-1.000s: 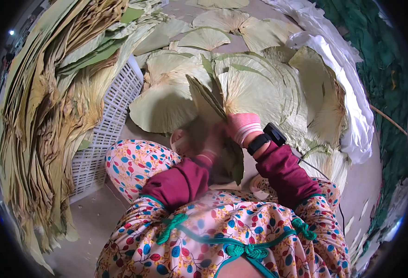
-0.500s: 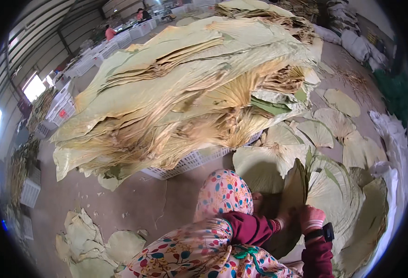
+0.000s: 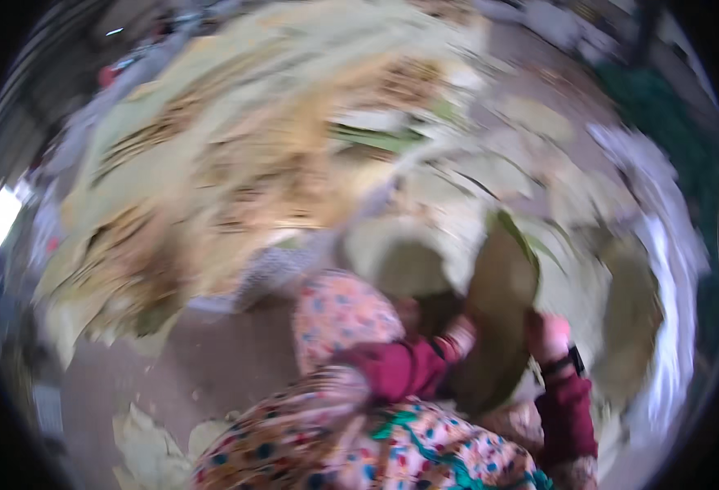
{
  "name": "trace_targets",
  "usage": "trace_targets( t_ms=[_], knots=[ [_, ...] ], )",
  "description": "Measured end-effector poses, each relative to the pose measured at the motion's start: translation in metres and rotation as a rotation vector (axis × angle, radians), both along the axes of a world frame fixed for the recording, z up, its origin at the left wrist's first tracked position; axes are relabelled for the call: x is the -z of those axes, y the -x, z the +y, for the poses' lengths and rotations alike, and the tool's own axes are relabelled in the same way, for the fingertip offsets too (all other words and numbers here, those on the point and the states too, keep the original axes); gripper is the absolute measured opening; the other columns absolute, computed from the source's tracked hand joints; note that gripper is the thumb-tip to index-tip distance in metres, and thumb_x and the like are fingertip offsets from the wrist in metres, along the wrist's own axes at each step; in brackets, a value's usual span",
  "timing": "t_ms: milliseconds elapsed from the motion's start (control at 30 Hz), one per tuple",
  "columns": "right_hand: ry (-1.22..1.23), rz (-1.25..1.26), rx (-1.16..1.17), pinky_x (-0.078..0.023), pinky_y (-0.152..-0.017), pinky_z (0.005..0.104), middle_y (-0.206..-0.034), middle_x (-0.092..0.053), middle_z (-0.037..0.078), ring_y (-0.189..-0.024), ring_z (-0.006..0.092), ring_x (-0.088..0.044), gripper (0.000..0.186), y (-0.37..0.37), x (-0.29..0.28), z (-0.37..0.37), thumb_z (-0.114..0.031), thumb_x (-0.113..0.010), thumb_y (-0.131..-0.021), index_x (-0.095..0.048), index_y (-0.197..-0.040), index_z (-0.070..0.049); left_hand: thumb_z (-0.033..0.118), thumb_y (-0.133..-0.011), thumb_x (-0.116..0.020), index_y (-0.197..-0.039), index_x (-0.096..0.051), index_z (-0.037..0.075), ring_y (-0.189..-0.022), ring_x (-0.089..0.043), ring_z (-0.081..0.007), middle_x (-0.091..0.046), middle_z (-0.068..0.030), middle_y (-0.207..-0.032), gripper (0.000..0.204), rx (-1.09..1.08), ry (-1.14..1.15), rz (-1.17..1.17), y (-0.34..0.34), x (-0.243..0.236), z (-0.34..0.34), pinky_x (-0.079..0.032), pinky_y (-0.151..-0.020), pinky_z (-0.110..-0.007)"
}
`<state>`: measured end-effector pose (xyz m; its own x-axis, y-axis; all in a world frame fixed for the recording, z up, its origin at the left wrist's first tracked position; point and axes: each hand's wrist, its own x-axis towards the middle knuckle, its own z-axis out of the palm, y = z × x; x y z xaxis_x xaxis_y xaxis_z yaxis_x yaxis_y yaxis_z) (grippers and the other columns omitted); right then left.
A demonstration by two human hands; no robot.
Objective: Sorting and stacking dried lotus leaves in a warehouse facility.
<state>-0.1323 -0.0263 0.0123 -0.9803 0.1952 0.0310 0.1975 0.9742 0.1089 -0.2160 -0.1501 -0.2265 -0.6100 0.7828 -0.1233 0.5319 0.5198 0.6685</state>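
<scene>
A large dried leaf [image 3: 500, 298], olive-brown on the side that shows, stands upright and folded in front of my legs. My right hand [image 3: 550, 336] is closed on its right edge. At the leaf's left side, my left hand [image 3: 459, 335] grips it, with the fingers partly hidden and blurred. Behind the held leaf lie pale green dried leaves [image 3: 408, 253], spread flat and overlapping. A darker leaf [image 3: 633, 314] lies to the right of my right hand. Motion blur softens the whole view.
A tall heap of stacked dried leaves [image 3: 237, 155] fills the far left, on a white plastic crate [image 3: 274, 269]. White sheeting [image 3: 674, 286] borders the right side, with green netting [image 3: 661, 122] beyond. Loose leaf pieces [image 3: 151, 449] lie at the lower left.
My view has turned rightward, so the heap sits further left. The held leaf shows more of its broad face, and my hands are further apart at its two sides.
</scene>
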Motion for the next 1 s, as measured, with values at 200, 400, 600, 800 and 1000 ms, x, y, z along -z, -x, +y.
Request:
trace_targets(
  t_ms=[200,400,600,800,1000],
  knots=[
    [0.271,0.173,0.303,-0.045,-0.059,0.0425,-0.068,-0.057,0.019,-0.067,0.039,-0.054,0.034,-0.015,-0.082,0.049,-0.035,-0.047,-0.084,-0.06,-0.07,-0.006,0.021,-0.091,-0.037,-0.115,-0.049,0.004,-0.094,-0.054,-0.0225,-0.052,-0.0102,-0.11,0.031,-0.097,-0.255,-0.136,0.041,-0.058,-0.002,-0.043,-0.082,-0.032],
    [0.498,0.526,0.467,-0.039,-0.055,0.0256,-0.063,-0.052,-0.001,-0.061,0.0062,-0.04,0.033,-0.08,-0.157,0.105,-0.026,-0.054,-0.087,-0.058,-0.077,0.005,0.037,-0.082,-0.059,-0.121,-0.041,0.009,-0.105,-0.046,-0.0321,-0.046,-0.0142,-0.118,0.052,-0.67,-1.072,-1.106,0.1,-0.183,-0.014,-0.042,-0.084,-0.044],
    [0.581,0.627,0.557,-0.039,-0.058,0.024,-0.066,-0.051,-0.002,-0.063,0.0061,-0.041,0.03,-0.114,-0.21,0.112,-0.025,-0.053,-0.087,-0.059,-0.083,0.004,0.021,-0.079,-0.062,-0.117,-0.044,0.006,-0.099,-0.05,-0.0281,-0.05,-0.0114,-0.109,0.044,-0.633,-1.098,-1.131,0.105,-0.213,-0.037,-0.045,-0.077,-0.041],
    [0.649,0.706,0.451,-0.036,-0.055,0.0199,-0.069,-0.05,-0.006,-0.063,0.0021,-0.04,0.024,-0.102,-0.208,0.117,-0.022,-0.052,-0.089,-0.058,-0.08,0.0,0.023,-0.081,-0.061,-0.121,-0.041,0.005,-0.089,-0.052,-0.0243,-0.051,-0.0109,-0.105,0.048,-0.562,-0.986,-1.17,0.087,-0.202,-0.043,-0.047,-0.075,-0.038],
    [0.299,0.658,0.594,-0.041,-0.059,0.0339,-0.06,-0.057,0.011,-0.056,0.0178,-0.047,0.042,-0.14,-0.171,0.204,-0.036,-0.049,-0.085,-0.059,-0.077,0.004,0.019,-0.083,-0.059,-0.12,-0.046,0.002,-0.094,-0.054,-0.0206,-0.053,-0.011,-0.11,0.042,-0.232,-1.006,-1.025,0.108,-0.254,-0.043,-0.047,-0.077,-0.032]
  ],
)
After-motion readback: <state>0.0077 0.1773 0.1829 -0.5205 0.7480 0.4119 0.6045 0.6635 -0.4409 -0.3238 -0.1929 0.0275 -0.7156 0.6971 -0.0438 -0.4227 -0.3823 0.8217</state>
